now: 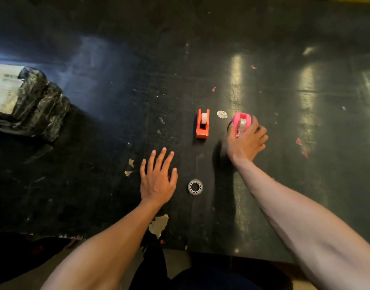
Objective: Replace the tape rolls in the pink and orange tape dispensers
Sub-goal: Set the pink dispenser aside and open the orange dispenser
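Observation:
An orange tape dispenser [202, 124] stands upright on the black table [96, 143] with a white tape roll seated in it. To its right, my right hand [245, 141] is closed around the pink tape dispenser [241, 120], thumb on its left side, fingers on the right; a roll of clear tape shows in its slot. A loose clear tape roll [195, 186] lies flat nearer to me. My left hand [158, 178] rests palm down on the table, fingers spread, just left of that loose roll and apart from it.
A small round pale disc [222, 114] lies between the two dispensers. A bundle wrapped in black plastic [36, 105] sits at the left edge. Torn tape scraps and worn patches dot the table. The table's near edge [221, 253] runs just above my lap.

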Tool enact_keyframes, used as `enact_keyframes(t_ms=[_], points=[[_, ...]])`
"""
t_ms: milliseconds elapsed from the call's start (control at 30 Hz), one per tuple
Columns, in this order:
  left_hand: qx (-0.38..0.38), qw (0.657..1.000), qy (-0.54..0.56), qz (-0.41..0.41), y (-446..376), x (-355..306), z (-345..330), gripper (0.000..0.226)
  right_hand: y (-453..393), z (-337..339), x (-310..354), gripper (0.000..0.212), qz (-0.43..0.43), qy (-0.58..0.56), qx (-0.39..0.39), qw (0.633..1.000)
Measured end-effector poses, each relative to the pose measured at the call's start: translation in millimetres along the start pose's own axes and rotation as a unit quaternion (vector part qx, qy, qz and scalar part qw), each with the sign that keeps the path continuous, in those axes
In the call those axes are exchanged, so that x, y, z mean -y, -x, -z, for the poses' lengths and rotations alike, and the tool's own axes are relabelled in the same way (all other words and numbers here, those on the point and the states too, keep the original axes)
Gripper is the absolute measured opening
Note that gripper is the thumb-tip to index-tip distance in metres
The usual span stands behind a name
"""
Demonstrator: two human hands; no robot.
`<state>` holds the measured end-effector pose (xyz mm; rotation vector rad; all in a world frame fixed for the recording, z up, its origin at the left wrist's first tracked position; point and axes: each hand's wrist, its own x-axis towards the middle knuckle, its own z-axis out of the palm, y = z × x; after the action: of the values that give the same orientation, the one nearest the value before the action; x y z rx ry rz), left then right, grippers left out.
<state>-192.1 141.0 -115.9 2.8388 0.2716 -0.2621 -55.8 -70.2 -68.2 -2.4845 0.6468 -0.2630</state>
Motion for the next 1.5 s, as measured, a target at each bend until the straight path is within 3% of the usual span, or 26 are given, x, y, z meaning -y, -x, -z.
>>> enact_keyframes(t_ms=[33, 100, 167, 233, 367, 433, 600, 700, 833, 1133, 1267, 1300, 1400, 1500], points=[[-0.009, 0.999, 0.032, 0.013, -5.9, -3.8, 5.2, 0.058, 5.0, 0.1, 2.7, 0.062, 0.068, -0.027, -0.012, 0.997], [-0.013, 0.993, 0.113, 0.044, -26.2, -16.7, 17.5, 0.055, 13.5, -4.5, 11.2, 0.055, 0.153, -0.106, 0.062, 0.981], [0.009, 0.977, 0.207, 0.043, -52.7, -36.5, 31.0, 0.056, 20.9, -12.4, 24.4, 0.058, 0.116, -0.166, 0.202, 0.958], [0.067, 0.943, 0.326, 0.033, -75.3, -60.8, 49.0, 0.059, 25.9, -19.6, 35.0, 0.065, 0.045, -0.178, 0.293, 0.938], [0.185, 0.887, 0.420, 0.052, -102.5, -83.8, 63.4, 0.055, 34.5, -9.9, 44.7, 0.057, 0.008, -0.208, 0.360, 0.909], [0.194, 0.873, 0.443, 0.065, -108.7, -79.4, 57.6, 0.053, 37.7, -1.2, 47.3, 0.046, -0.020, -0.256, 0.384, 0.887], [0.154, 0.830, 0.523, 0.120, -87.8, -69.5, 57.9, 0.018, 50.2, 7.0, 34.2, 0.033, -0.116, -0.338, 0.343, 0.869], [0.147, 0.777, 0.592, 0.157, -62.8, -64.8, 58.7, 0.015, 66.5, 19.7, 23.1, 0.024, -0.146, -0.366, 0.339, 0.854], [0.165, 0.751, 0.615, 0.174, -33.4, -60.6, 54.8, 0.016, 84.5, 32.6, 5.8, 0.009, -0.142, -0.381, 0.356, 0.841], [0.197, 0.750, 0.608, 0.169, 9.5, -60.0, 69.5, 0.020, 108.0, 60.8, -19.3, 0.029, -0.185, -0.428, 0.401, 0.788], [0.145, 0.707, 0.647, 0.247, 14.5, -61.7, 75.2, 0.015, 111.6, 62.4, -22.9, 0.032, -0.235, -0.441, 0.346, 0.794], [0.118, 0.737, 0.618, 0.248, 14.0, -55.8, 73.8, 0.014, 111.0, 64.2, -25.4, 0.032, -0.248, -0.447, 0.335, 0.792], [0.064, 0.892, 0.406, 0.189, 14.6, -28.8, 66.3, 0.018, 110.1, 76.0, -31.8, 0.029, -0.262, -0.451, 0.335, 0.784], [0.053, 0.958, 0.238, 0.151, 20.9, -8.2, 63.0, 0.020, 111.8, 83.5, -36.5, 0.030, -0.269, -0.459, 0.340, 0.775]])
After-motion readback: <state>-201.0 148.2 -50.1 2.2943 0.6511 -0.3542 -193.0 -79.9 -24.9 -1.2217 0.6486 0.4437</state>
